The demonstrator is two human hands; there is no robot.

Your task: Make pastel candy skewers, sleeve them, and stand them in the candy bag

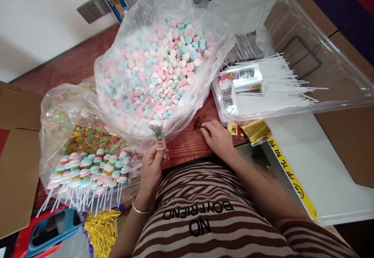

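My left hand (pixel 152 163) is closed on a small clear printed candy bag (pixel 158 135), held upright at the front edge of the big bag of marshmallows (pixel 163 67). What fills the printed bag is hard to make out. On the red-brown tabletop, my right hand (pixel 217 139) has its fingertips pinched at a small pile of gold twist ties (pixel 198 123). To the left, several marshmallow skewers (pixel 87 168) on white sticks lie over a clear bag of colourful ring candies (pixel 93 139).
At right stands a clear plastic tray (pixel 292 112) with white sticks (pixel 280 82) and packs of printed wrappers (pixel 247 76). A bundle of gold twist ties (pixel 257 131) lies below it. Cardboard boxes (pixel 17 152) flank the table (pixel 187 149); gold beaded material (pixel 102 230) hangs lower left.
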